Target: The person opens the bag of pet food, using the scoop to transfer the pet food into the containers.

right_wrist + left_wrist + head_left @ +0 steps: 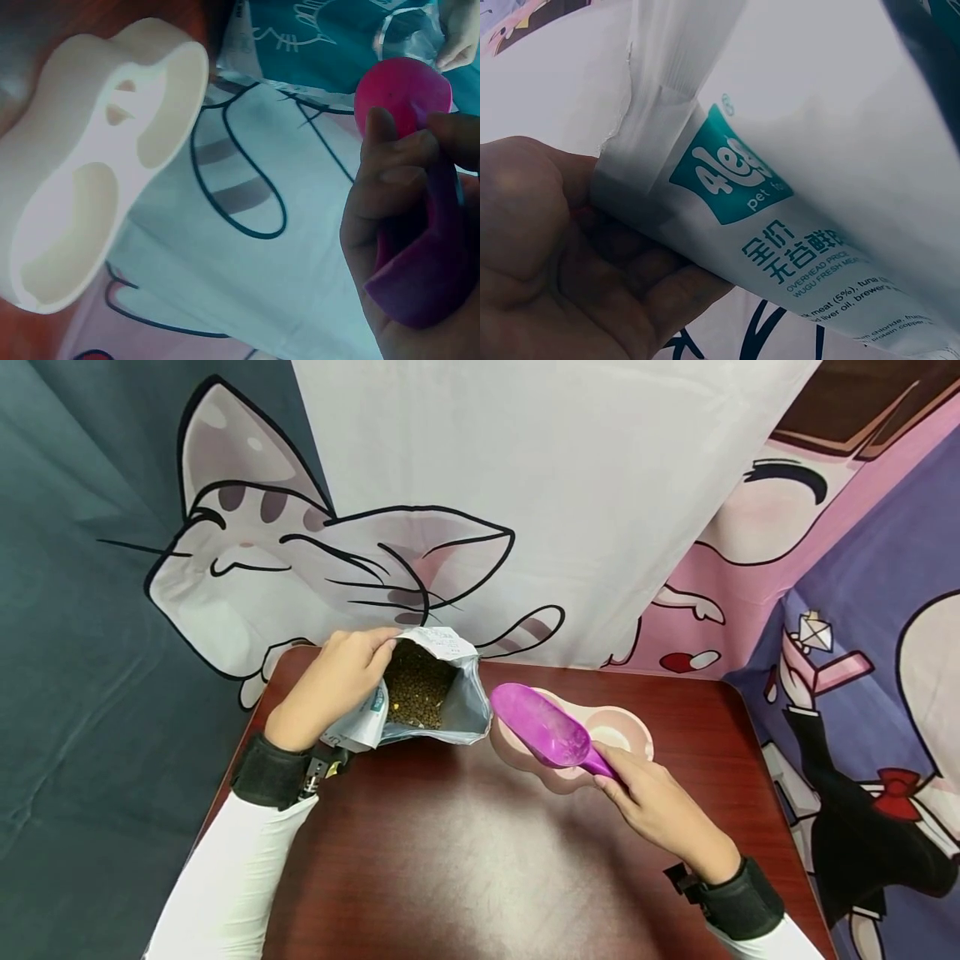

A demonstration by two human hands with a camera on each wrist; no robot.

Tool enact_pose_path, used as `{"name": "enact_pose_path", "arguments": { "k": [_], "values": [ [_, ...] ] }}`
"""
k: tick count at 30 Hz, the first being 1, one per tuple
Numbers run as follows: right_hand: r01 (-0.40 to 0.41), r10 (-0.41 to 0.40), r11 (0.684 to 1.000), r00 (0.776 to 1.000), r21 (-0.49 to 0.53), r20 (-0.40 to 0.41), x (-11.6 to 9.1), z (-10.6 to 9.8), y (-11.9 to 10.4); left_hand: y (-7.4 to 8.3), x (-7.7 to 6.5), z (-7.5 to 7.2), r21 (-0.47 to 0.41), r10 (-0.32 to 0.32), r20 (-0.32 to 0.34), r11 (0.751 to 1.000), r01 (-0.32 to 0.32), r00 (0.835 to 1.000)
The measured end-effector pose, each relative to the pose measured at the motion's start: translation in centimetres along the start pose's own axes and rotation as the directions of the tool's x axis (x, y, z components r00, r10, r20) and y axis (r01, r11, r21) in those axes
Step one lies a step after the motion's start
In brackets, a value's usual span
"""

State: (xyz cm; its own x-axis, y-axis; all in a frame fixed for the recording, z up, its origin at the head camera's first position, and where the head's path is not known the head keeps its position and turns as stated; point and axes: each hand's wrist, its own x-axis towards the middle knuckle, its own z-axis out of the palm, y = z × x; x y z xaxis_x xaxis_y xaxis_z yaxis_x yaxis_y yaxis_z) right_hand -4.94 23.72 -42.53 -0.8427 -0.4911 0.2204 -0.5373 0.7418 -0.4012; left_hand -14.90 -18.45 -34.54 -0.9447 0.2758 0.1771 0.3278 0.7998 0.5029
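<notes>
My left hand [341,681] grips the top edge of a white pet food bag [358,720], pulling its mouth wide. Brown kibble [416,689] shows inside against the silvery lining. In the left wrist view, thumb and fingers pinch the bag's folded rim [634,161] beside a teal logo. My right hand [660,797] holds a purple scoop [540,722] by its handle, its bowl pointing towards the bag and looking empty but for light residue. Below the scoop, partly covered by it, stands a pale pink double bowl [633,727]; the right wrist view shows its two round hollows.
The reddish-brown wooden table [480,868] extends towards me in front of the bag and bowl. Behind its back edge hangs a cloth [555,468] printed with cartoon cats. A purple printed cloth [885,635] lines the right side, a dark green one [82,693] the left.
</notes>
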Motion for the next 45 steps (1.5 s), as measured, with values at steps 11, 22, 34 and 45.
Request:
{"name": "enact_pose_path", "arguments": {
  "k": [11,22,34,45],
  "values": [
    [0.049,-0.046,0.998,0.995,-0.029,0.090,1.5,-2.4,-1.2,0.4,-0.2,0.0,0.003,0.003,-0.001,1.000,-0.003,1.000],
    [0.124,-0.111,0.988,0.984,-0.089,0.139,3.3,-3.3,-2.1,0.5,-0.1,0.4,0.027,0.045,0.000,0.999,-0.045,0.999],
    [0.200,-0.169,0.962,0.970,-0.184,0.173,5.5,-3.6,-3.6,1.1,-0.4,0.8,0.039,0.060,-0.015,0.997,-0.060,0.998],
    [0.270,-0.227,0.926,0.957,-0.263,0.181,7.3,-3.1,-4.5,1.2,-0.8,1.3,0.050,0.069,-0.013,0.996,-0.068,0.998]
  ]
}}
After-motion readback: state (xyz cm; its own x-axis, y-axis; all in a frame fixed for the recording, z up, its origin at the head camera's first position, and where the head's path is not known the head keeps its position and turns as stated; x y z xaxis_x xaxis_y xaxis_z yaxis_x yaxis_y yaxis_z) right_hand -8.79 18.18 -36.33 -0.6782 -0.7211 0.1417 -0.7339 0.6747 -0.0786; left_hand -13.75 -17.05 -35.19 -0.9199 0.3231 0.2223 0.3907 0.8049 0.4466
